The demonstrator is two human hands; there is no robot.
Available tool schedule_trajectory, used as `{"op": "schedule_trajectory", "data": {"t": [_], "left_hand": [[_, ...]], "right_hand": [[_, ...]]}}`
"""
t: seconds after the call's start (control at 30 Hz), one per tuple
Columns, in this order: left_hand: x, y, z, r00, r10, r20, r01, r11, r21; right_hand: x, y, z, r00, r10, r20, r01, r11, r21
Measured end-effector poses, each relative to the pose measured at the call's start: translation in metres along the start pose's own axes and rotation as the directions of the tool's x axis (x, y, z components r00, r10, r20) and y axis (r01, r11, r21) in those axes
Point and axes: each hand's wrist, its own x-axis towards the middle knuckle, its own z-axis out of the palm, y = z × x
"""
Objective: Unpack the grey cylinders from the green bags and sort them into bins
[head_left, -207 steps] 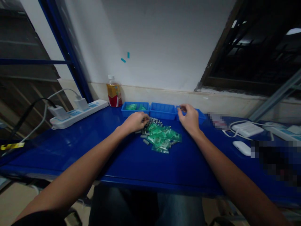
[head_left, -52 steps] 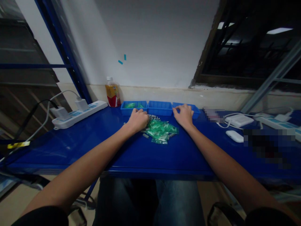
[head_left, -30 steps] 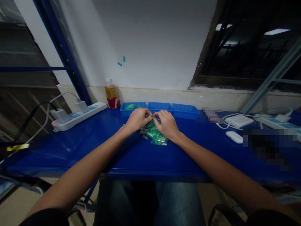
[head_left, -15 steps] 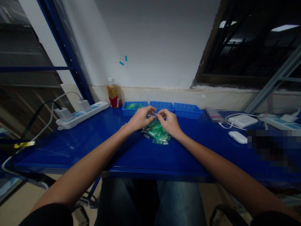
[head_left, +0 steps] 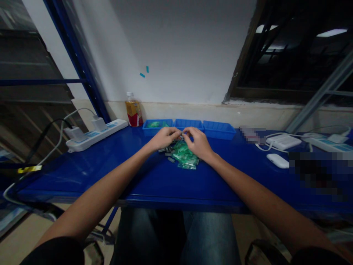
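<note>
since the earlier frame, brought in from the right tray (head_left: 220,132) to mid-frame: right hand (head_left: 199,141), now fingertips close to those of the left hand (head_left: 164,138). fingers of both narrowed to a pinch; cannot tell whether holding anything. just below, at frame centre on the blue table (head_left: 171,187): heaped green packets (head_left: 188,158) and metal bits (head_left: 171,159). behind, left tray (head_left: 149,132) with more packets, beside middle tray (head_left: 190,124). mid-left, bottle (head_left: 134,113) and power strip (head_left: 111,129). upper left, blue post (head_left: 75,55). top centre, pale wall (head_left: 190,55); upper right, dark window (head_left: 292,59). mid-right, white case (head_left: 278,161).
</note>
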Motion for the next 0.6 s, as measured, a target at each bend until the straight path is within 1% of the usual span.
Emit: {"op": "schedule_trajectory", "data": {"t": [0.03,0.1,0.17,0.23,0.27,0.33,0.4,0.43,0.5,0.6], "left_hand": [[0.000,-0.001,-0.001,1.000,-0.019,0.003,0.019,0.999,0.045],[-0.001,-0.004,-0.003,0.998,-0.056,-0.009,0.057,0.971,0.230],[-0.004,-0.010,-0.005,0.995,-0.098,-0.010,0.092,0.888,0.451],[-0.006,-0.017,-0.006,0.990,-0.142,0.007,0.111,0.809,0.577],[-0.007,-0.020,-0.005,0.987,-0.163,0.013,0.122,0.789,0.603],[-0.008,-0.024,-0.003,0.982,-0.188,0.006,0.145,0.777,0.613],[-0.008,-0.025,0.001,0.980,-0.200,-0.008,0.162,0.771,0.616],[-0.008,-0.025,0.003,0.979,-0.202,-0.016,0.169,0.771,0.614],[-0.008,-0.025,0.006,0.980,-0.197,-0.039,0.181,0.777,0.603],[-0.007,-0.028,0.007,0.982,-0.175,-0.072,0.185,0.807,0.560]], "right_hand": [[0.001,0.002,-0.002,1.000,0.000,-0.001,0.000,1.000,-0.024],[0.004,0.013,-0.007,0.999,0.031,-0.021,-0.032,0.995,-0.094],[0.005,0.031,-0.014,0.991,0.114,-0.074,-0.126,0.974,-0.189],[0.004,0.053,-0.022,0.961,0.240,-0.140,-0.271,0.918,-0.289],[0.003,0.064,-0.026,0.937,0.309,-0.166,-0.348,0.876,-0.335],[-0.001,0.082,-0.032,0.876,0.434,-0.209,-0.481,0.778,-0.404],[-0.004,0.093,-0.033,0.828,0.512,-0.229,-0.557,0.704,-0.440],[-0.006,0.096,-0.032,0.815,0.531,-0.231,-0.574,0.685,-0.448],[-0.008,0.098,-0.029,0.814,0.533,-0.229,-0.574,0.684,-0.450],[-0.008,0.097,-0.024,0.851,0.477,-0.220,-0.524,0.735,-0.431]]}}
